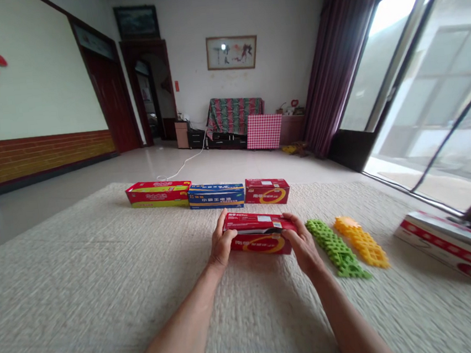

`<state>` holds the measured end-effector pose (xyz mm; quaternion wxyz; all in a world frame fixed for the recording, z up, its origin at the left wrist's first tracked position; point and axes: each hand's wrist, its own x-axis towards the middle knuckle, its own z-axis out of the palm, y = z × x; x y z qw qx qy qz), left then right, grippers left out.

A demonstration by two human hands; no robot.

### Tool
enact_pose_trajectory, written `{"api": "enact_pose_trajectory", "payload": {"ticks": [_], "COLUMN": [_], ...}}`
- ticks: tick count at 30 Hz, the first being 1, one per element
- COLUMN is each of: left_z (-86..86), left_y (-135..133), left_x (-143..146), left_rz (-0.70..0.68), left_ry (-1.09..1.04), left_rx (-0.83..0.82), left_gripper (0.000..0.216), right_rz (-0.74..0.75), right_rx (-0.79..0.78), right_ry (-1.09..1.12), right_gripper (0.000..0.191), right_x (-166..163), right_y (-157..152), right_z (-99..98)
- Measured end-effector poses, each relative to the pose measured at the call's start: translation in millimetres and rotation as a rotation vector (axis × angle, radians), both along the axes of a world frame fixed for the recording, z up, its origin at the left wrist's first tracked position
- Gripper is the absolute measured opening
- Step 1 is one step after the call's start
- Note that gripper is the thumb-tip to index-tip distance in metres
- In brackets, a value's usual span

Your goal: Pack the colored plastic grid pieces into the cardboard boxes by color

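Both my hands grip a red battery box [258,243] by its two ends, above or on the pale textured mat. My left hand [222,241] wraps its left end, the thumb on the front upper edge. At the right end, my right hand [301,242] is closed the same way. A dark and white gap shows along the box's front top edge. Just beyond stand a red and yellow-green box [158,194], a blue battery box [216,196] and another red box [267,191], side by side in a row.
Green plastic lattice pieces [338,249] and yellow ones [362,242] lie to the right on the mat [106,300]. Farther right is a long white and red box [454,247]. A white cable [186,162] runs over the tiled floor behind the row. Glass doors stand at right.
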<state>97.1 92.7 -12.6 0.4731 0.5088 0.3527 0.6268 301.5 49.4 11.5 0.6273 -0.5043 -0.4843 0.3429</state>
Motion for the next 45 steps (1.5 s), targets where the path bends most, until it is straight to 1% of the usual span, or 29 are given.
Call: {"api": "enact_pose_trajectory", "payload": {"ticks": [5, 11, 14, 20, 22, 25, 27, 29, 31, 33, 36, 38, 41, 43, 45], "left_z": [3.7, 7.9, 8.0, 11.5, 14.2, 14.9, 12.1, 8.2, 5.2, 4.0, 3.9, 3.5, 1.8, 0.5, -0.2], "left_y": [-3.7, -4.4, -3.0, -2.2, -3.8, -4.6, -3.1, -0.8, 0.9, 1.7, 2.7, 4.4, 8.1, 9.9, 10.4], "left_x": [-0.5, -2.1, -3.1, -3.9, -2.9, -1.0, -0.1, 0.4, 0.7, 1.5, 3.9, 6.1, 9.0, 10.4, 11.2], "left_rz": [-0.013, -0.033, -0.04, -0.026, -0.048, -0.092, -0.074, -0.06, -0.081, -0.1, -0.115, -0.091, -0.011, 0.048, 0.099], "left_ry": [0.041, 0.068, 0.063, 0.036, 0.043, 0.051, 0.032, 0.022, 0.029, 0.024, 0.0, -0.007, -0.012, -0.031, -0.063], "left_rx": [0.002, 0.004, 0.0, -0.004, 0.036, 0.069, 0.039, 0.02, 0.027, 0.027, 0.04, 0.067, 0.081, 0.064, 0.042], "left_gripper": [0.067, 0.07, 0.069, 0.062, 0.059, 0.056, 0.058, 0.06, 0.061, 0.058, 0.051, 0.045, 0.039, 0.038, 0.041], "right_rz": [0.068, 0.153, 0.143, 0.16, 0.1, -0.033, -0.129, -0.221, -0.246, -0.237, -0.262, -0.264, -0.205, -0.134, -0.055], "right_rx": [-0.012, -0.015, -0.009, 0.105, 0.095, 0.097, 0.121, 0.138, 0.114, 0.05, -0.033, -0.059, -0.124, -0.179, -0.19], "right_ry": [0.057, 0.093, 0.038, -0.17, -0.246, -0.321, -0.297, -0.185, -0.015, 0.153, 0.261, 0.259, 0.236, 0.138, -0.022], "right_gripper": [0.046, 0.047, 0.045, 0.035, 0.034, 0.038, 0.039, 0.039, 0.039, 0.04, 0.04, 0.037, 0.033, 0.034, 0.037], "right_x": [7.9, 14.5, 17.4, 24.3, 24.6, 22.3, 19.7, 17.5, 16.4, 16.6, 18.9, 21.0, 25.0, 28.2, 31.4], "right_y": [0.2, -3.9, -5.5, -8.0, -8.9, -7.4, -3.5, 2.0, 7.7, 12.4, 16.2, 15.9, 11.3, 7.4, 4.5], "right_z": [-2.5, 2.9, 7.3, 19.3, 23.4, 25.1, 22.2, 17.1, 11.5, 6.9, 3.2, 3.6, 8.3, 12.9, 16.7]}}
